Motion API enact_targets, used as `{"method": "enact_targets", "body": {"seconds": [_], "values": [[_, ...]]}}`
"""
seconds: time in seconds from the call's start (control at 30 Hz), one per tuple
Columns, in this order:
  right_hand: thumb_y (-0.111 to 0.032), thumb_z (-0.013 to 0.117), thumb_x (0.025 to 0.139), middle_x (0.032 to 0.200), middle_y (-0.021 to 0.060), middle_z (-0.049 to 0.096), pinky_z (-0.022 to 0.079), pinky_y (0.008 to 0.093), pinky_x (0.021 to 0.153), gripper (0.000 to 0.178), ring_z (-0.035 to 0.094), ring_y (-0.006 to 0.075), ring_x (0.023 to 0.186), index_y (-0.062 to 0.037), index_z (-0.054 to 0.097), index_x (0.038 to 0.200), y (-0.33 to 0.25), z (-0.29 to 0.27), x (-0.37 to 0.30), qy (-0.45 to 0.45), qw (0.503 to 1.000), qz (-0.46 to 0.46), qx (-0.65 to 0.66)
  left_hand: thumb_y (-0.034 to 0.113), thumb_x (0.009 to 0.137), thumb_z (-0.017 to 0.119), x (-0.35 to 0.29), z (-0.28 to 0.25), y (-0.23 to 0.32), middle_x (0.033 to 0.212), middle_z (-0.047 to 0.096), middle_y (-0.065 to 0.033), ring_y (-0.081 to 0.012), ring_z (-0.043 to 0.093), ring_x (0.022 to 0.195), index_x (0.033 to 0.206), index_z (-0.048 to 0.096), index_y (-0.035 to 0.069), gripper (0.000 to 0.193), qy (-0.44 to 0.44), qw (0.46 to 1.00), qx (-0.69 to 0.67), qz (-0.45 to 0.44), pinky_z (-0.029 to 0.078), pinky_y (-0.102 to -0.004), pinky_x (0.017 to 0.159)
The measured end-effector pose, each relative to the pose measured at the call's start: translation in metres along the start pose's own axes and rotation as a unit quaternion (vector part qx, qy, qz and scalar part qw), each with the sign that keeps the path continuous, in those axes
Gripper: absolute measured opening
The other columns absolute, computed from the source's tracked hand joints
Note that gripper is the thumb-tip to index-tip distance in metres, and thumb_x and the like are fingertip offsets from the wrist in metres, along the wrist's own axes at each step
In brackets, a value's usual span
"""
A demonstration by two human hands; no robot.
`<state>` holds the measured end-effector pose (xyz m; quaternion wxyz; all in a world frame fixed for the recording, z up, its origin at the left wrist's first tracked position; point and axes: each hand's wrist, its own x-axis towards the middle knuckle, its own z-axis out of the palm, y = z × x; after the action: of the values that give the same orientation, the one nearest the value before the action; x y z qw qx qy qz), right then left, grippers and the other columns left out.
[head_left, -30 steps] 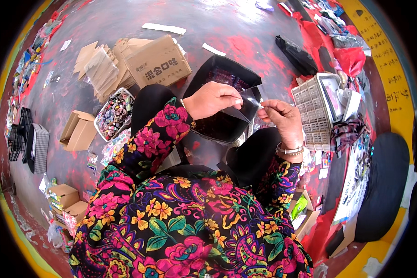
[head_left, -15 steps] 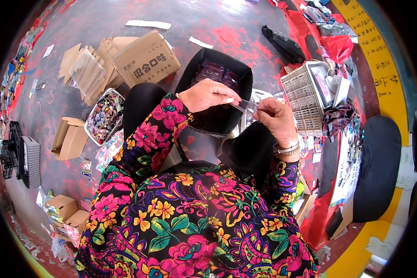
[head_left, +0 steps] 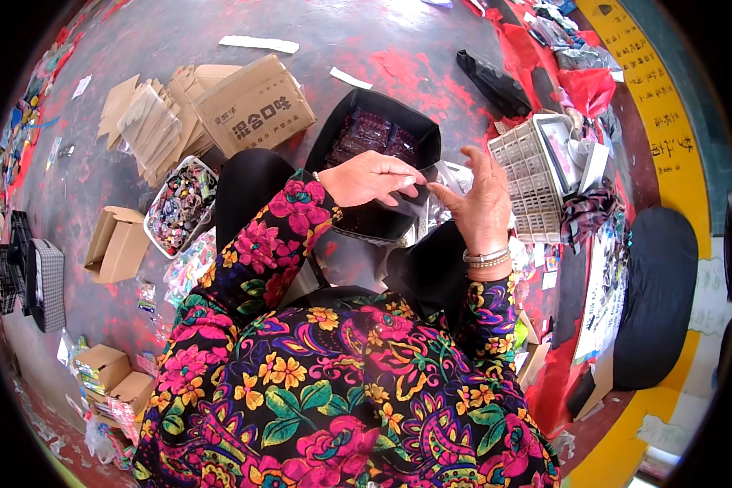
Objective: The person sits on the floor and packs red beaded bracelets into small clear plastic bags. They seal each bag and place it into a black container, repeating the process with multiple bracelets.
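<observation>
My left hand (head_left: 372,179) reaches over the near part of a black open bin (head_left: 321,142), thumb and forefinger pinched at the edge of a small clear plastic bag (head_left: 445,173). The bag is hard to see against what lies behind it. Facing it, my right hand (head_left: 478,199) is raised with its fingers spread apart. Its thumb points at the left fingertips and comes close to them; whether they touch I cannot tell. Inside the bin lie several clear packets (head_left: 370,134) with dark reddish-purple contents.
Right of the bin stands a white plastic basket (head_left: 529,179) holding a white-framed tray. Flattened cardboard and a carton (head_left: 256,106) lie beyond my left knee. Nearer are a white tub of small mixed items (head_left: 180,203) and an open brown box (head_left: 115,244). A black stool (head_left: 657,297) stands far right.
My right hand has gone from a pinch on the clear bag to spread, upright fingers. My left hand has moved slightly nearer to me and its fingers have loosened a little.
</observation>
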<state>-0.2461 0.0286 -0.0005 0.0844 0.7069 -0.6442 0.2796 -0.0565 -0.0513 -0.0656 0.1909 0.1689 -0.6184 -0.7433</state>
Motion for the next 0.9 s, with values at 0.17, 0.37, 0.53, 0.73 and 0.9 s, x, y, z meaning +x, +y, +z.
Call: {"method": "enact_targets", "body": {"seconds": [0.17, 0.37, 0.53, 0.73, 0.9], "values": [[-0.020, 0.079, 0.058, 0.082, 0.0111, 0.057, 0.043, 0.0380, 0.065, 0.056, 0.055, 0.0289, 0.076, -0.0090, 0.051, 0.106, -0.018, 0.000, 0.007, 0.057, 0.995, -0.035, -0.076, 0.021, 0.096, 0.043, 0.001, 0.003, 0.002, 0.112, 0.057, -0.0100, -0.0185, 0.055, 0.105, 0.120, 0.052, 0.001, 0.033, 0.055, 0.996, -0.064, -0.032, 0.048, -0.0326, 0.087], [-0.012, 0.070, 0.071, 0.067, 0.0096, 0.056, 0.045, 0.0378, 0.059, 0.019, 0.057, 0.0288, 0.065, -0.0069, 0.055, 0.082, -0.017, 0.020, 0.002, 0.004, 0.998, -0.013, 0.055, 0.018, 0.096, 0.043, 0.003, -0.002, -0.007, 0.115, 0.056, -0.0113, -0.0180, 0.054, 0.107, 0.123, 0.049, -0.002, 0.034, 0.069, 0.991, -0.109, 0.030, 0.045, -0.0313, 0.091], [-0.017, 0.061, 0.082, 0.080, 0.0128, 0.064, 0.049, 0.0328, 0.066, 0.016, 0.062, 0.0273, 0.071, -0.0031, 0.065, 0.087, -0.016, 0.016, 0.002, -0.078, 0.962, 0.074, 0.252, 0.019, 0.096, 0.044, 0.002, 0.001, -0.003, 0.111, 0.058, -0.0076, -0.0123, 0.055, 0.100, 0.120, 0.052, -0.001, 0.033, 0.102, 0.992, -0.068, 0.037, 0.046, -0.0278, 0.087], [-0.009, 0.065, 0.074, 0.079, 0.0099, 0.063, 0.048, 0.0326, 0.064, 0.014, 0.062, 0.0236, 0.070, -0.0021, 0.063, 0.085, -0.001, 0.025, -0.004, -0.147, 0.935, 0.073, 0.316, 0.013, 0.096, 0.041, 0.002, 0.008, -0.003, 0.118, 0.055, -0.0084, -0.0140, 0.054, 0.105, 0.123, 0.050, -0.002, 0.032, 0.093, 0.991, 0.013, 0.095, 0.048, -0.0289, 0.086], [-0.013, 0.063, 0.077, 0.071, 0.0118, 0.062, 0.048, 0.0328, 0.059, 0.014, 0.060, 0.0260, 0.062, -0.0032, 0.063, 0.087, 0.002, 0.022, -0.003, -0.231, 0.913, 0.100, 0.322, 0.010, 0.096, 0.041, 0.003, 0.012, -0.004, 0.118, 0.056, -0.0090, -0.0139, 0.054, 0.105, 0.124, 0.048, -0.003, 0.032, 0.095, 0.980, 0.120, 0.123, 0.046, -0.0279, 0.088]]}}
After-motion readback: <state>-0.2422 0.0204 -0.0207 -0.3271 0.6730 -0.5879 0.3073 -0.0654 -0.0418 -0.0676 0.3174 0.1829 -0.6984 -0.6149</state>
